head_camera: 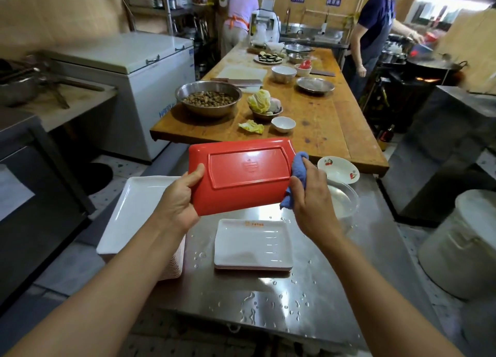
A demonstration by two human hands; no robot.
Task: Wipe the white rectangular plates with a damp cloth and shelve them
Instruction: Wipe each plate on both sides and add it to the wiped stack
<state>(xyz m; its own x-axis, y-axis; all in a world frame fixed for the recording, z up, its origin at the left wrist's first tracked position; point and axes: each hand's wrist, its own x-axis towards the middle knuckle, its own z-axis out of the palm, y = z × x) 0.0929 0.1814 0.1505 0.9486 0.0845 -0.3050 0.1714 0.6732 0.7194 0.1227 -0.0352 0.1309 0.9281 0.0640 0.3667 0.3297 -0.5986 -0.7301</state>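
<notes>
While the left hand (177,198) grips the plate (241,174), the right hand (308,195) clutching the cloth (298,166) hides its edge.

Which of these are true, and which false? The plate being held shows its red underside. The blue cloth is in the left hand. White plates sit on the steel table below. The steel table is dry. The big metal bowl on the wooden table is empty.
1. The held plate shows its red underside. True.
2. The blue cloth is in the left hand. False: the right hand grips it; the left holds the plate.
3. White plates sit on the steel table. True.
4. The table is dry. False: water drops lie on it.
5. The big bowl is empty. False: it holds brown food.
</notes>
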